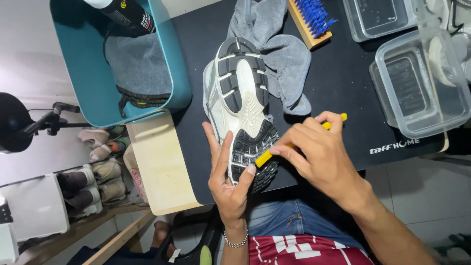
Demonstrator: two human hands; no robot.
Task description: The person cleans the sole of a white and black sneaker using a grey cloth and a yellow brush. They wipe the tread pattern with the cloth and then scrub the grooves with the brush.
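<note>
Colours and patterns on the black mat (338, 88)

Shoe (243, 105): white and grey upper, sole in black ribbed blocks around a white centre. Tool (264, 157) on the sole: yellow. Cloth (282, 54) at the far edge: grey. Brush (311, 19): blue bristles, pale wood back. Bin (169, 59) at the left edge: teal. Boxes (422, 93) at the right edge: clear.

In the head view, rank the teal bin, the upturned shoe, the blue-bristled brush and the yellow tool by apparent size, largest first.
1. teal bin, cut off by the frame
2. shoe
3. blue-bristled brush, partly out of view
4. yellow tool, mostly hidden by the right hand, so unsure against the brush
</note>
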